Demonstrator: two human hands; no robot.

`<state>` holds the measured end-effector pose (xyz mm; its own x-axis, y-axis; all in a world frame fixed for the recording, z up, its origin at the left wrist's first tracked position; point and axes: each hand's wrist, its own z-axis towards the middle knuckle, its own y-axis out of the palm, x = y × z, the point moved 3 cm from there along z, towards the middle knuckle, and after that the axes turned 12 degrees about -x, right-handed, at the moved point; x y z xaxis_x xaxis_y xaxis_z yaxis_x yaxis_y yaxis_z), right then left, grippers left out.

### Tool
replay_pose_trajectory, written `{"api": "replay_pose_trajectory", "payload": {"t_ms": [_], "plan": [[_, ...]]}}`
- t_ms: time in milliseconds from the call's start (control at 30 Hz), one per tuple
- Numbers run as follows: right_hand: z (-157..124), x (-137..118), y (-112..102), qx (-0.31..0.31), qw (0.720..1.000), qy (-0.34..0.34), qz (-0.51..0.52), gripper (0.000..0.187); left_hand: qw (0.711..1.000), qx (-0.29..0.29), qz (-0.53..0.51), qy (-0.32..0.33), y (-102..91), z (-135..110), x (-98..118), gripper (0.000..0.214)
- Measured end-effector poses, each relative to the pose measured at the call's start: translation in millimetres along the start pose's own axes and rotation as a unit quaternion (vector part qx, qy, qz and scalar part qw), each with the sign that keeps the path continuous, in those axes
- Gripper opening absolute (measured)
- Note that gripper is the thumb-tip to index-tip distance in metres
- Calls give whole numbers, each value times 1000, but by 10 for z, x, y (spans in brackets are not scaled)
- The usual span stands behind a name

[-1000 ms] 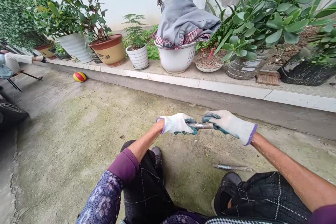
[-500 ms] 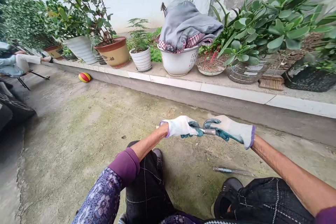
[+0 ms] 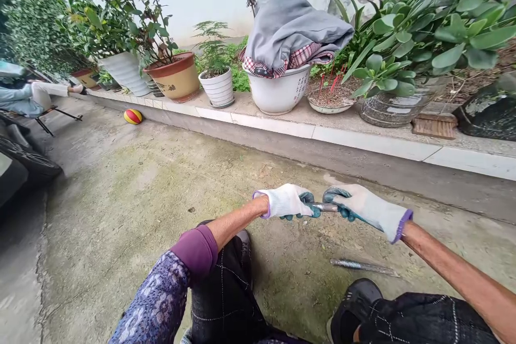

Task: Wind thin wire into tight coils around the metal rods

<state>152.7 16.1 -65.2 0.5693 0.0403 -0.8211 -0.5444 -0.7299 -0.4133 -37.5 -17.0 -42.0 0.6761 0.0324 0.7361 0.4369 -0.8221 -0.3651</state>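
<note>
Both my hands wear white gloves with green palms. My left hand is closed round one end of a short grey metal rod. My right hand is closed round the rod's other end, so only a short middle length shows between the gloves. The rod is held level above the concrete ground, in front of my knees. A second, longer metal rod lies on the ground just beyond my right shoe.
A raised tiled ledge runs across the back with several plant pots; a white pot holds grey and checked cloth. A red and yellow ball lies by the ledge at left. A person sits at far left beside a dark tyre.
My hands have drawn closer together along the rod, so less of it shows between the gloves. The view has shifted slightly to the right.
</note>
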Motion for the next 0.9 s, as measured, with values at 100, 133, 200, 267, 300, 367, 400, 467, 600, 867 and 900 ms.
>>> {"api": "replay_pose_trajectory", "payload": {"t_ms": [100, 133, 200, 267, 300, 367, 400, 467, 600, 867, 900], "plan": [[59, 30, -18, 38, 999, -30, -21, 26, 999, 31, 38, -16, -19, 11, 47, 32], [76, 24, -12, 45, 998, -41, -26, 26, 998, 31, 44, -17, -17, 14, 69, 32], [104, 3, 24, 49, 997, -46, -34, 25, 998, 31, 45, -14, -8, 18, 113, 30], [120, -12, 76, 42, 998, -22, -34, 24, 999, 30, 32, -15, 5, 24, 132, 28], [123, -19, 97, 41, 998, -10, -36, 24, 999, 31, 19, -15, 10, 28, 131, 28], [123, -44, 112, 59, 997, -13, -53, 25, 999, 34, -26, -11, 18, 38, 105, 32], [119, -66, 104, 80, 994, -31, -72, 25, 998, 34, -60, -3, 20, 41, 88, 34], [101, -118, 71, 129, 982, -76, -119, 27, 989, 1, -146, 16, 35, 36, 60, 34], [48, -205, 20, 167, 964, -109, -174, 30, 947, -171, -271, 15, 139, -73, 82, 35], [30, -170, 193, -81, 986, -77, -128, 27, 989, -101, -77, -81, 316, -122, -3, 27], [38, -152, 230, -121, 984, -73, -109, 27, 989, -104, -43, -95, 332, -132, -12, 27]]}}
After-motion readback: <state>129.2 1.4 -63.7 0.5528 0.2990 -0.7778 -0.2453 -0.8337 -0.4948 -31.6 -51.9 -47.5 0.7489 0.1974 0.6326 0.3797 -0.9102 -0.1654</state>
